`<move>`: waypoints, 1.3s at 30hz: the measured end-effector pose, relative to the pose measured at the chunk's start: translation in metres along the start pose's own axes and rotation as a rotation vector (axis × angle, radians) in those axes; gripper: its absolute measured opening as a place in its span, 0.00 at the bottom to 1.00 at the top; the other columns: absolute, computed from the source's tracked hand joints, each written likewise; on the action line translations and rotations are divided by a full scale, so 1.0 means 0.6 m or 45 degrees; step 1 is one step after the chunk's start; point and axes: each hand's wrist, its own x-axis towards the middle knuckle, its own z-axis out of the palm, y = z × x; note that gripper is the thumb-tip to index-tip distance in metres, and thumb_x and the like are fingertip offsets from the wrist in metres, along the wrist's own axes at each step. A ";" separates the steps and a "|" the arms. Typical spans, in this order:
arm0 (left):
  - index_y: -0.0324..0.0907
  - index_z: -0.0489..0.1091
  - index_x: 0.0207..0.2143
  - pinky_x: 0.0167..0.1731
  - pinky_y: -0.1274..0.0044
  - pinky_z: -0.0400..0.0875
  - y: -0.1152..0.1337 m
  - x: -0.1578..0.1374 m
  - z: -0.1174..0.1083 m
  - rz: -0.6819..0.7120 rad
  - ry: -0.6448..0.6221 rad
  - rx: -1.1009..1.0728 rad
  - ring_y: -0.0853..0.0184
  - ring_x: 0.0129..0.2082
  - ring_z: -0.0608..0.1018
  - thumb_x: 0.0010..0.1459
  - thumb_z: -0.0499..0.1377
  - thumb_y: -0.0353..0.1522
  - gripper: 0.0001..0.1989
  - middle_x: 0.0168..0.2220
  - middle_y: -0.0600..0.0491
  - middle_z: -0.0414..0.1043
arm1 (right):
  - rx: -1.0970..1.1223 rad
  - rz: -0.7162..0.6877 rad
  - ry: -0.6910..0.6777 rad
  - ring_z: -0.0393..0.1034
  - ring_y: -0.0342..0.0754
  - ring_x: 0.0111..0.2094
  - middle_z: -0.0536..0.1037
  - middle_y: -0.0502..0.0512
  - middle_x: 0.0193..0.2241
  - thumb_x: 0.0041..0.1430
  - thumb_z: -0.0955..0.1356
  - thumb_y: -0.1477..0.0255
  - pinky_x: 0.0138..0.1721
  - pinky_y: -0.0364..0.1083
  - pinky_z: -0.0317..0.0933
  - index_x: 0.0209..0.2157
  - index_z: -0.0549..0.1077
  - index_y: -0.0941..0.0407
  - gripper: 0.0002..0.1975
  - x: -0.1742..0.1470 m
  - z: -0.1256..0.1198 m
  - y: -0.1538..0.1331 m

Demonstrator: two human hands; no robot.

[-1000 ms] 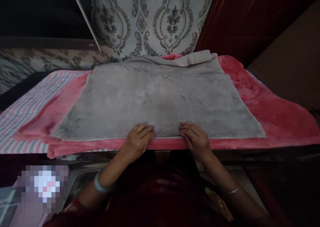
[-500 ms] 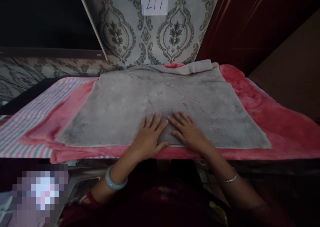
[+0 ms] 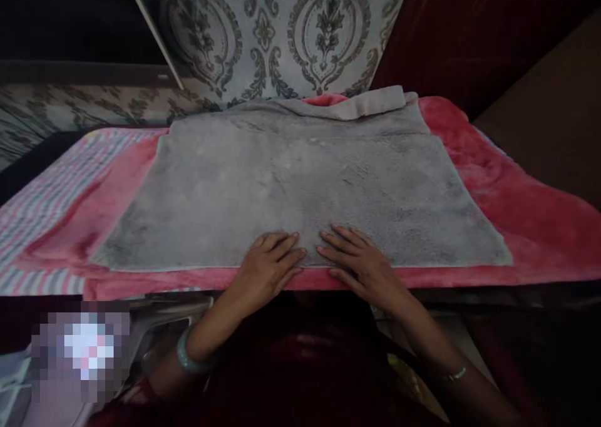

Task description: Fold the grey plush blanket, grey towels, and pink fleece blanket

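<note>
A grey plush towel (image 3: 300, 176) lies spread over a red plush blanket (image 3: 511, 195). Its far edge is folded and bunched toward the right. My left hand (image 3: 267, 264) rests on the towel's near edge, fingers stretched out and nothing held. Beside it, with a small gap between them, my right hand (image 3: 359, 261) lies on the same edge with its fingers spread. Both palms face down.
Under the blanket on the left is a striped cloth (image 3: 61, 176). A patterned wall (image 3: 263, 57) rises behind, with a dark screen (image 3: 79, 26) at the left and a dark red wooden panel (image 3: 460, 32) at the right. The table's front edge runs close to my body.
Both hands have slid back toward me, from farther up the towel to its near edge. The view has tilted down a little. The towel still lies spread.
</note>
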 end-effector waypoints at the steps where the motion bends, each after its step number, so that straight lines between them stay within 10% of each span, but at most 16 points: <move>1: 0.46 0.76 0.52 0.50 0.62 0.73 0.005 -0.005 -0.003 0.006 0.018 -0.018 0.56 0.52 0.76 0.66 0.59 0.34 0.13 0.56 0.45 0.76 | 0.022 -0.004 0.039 0.55 0.56 0.68 0.67 0.52 0.64 0.70 0.64 0.66 0.64 0.66 0.55 0.62 0.70 0.44 0.20 -0.008 0.001 -0.005; 7: 0.45 0.78 0.42 0.46 0.65 0.75 0.022 -0.029 -0.053 -0.069 0.035 -0.156 0.62 0.43 0.79 0.67 0.55 0.32 0.11 0.44 0.48 0.81 | 0.194 -0.063 0.272 0.74 0.56 0.53 0.81 0.52 0.47 0.71 0.63 0.67 0.53 0.59 0.70 0.52 0.77 0.45 0.15 0.009 -0.011 -0.003; 15: 0.42 0.57 0.69 0.64 0.46 0.52 -0.065 -0.099 -0.102 -0.819 -0.072 0.434 0.42 0.71 0.53 0.65 0.56 0.47 0.35 0.71 0.37 0.51 | -0.133 -0.156 0.031 0.46 0.66 0.70 0.56 0.57 0.70 0.71 0.60 0.56 0.64 0.70 0.51 0.69 0.60 0.49 0.29 0.145 0.050 -0.019; 20: 0.46 0.56 0.70 0.64 0.45 0.50 -0.067 -0.156 -0.095 -0.872 -0.124 0.500 0.40 0.71 0.52 0.65 0.54 0.49 0.35 0.72 0.39 0.50 | -0.111 -0.240 -0.122 0.46 0.61 0.71 0.55 0.50 0.70 0.72 0.58 0.58 0.65 0.71 0.48 0.69 0.57 0.41 0.26 0.125 0.069 -0.033; 29: 0.42 0.76 0.43 0.48 0.65 0.72 -0.075 -0.212 -0.163 -0.753 0.269 0.365 0.60 0.47 0.80 0.70 0.49 0.35 0.16 0.44 0.46 0.80 | 0.040 -0.483 -0.110 0.66 0.59 0.61 0.75 0.54 0.58 0.73 0.58 0.60 0.58 0.64 0.66 0.60 0.72 0.47 0.22 0.159 0.050 -0.024; 39: 0.33 0.71 0.55 0.52 0.60 0.69 -0.213 -0.277 -0.210 -1.326 0.257 0.468 0.50 0.49 0.75 0.61 0.53 0.38 0.24 0.48 0.38 0.76 | -0.263 -0.358 -0.343 0.42 0.66 0.71 0.50 0.58 0.72 0.71 0.60 0.57 0.66 0.70 0.44 0.70 0.58 0.49 0.30 0.359 0.133 -0.132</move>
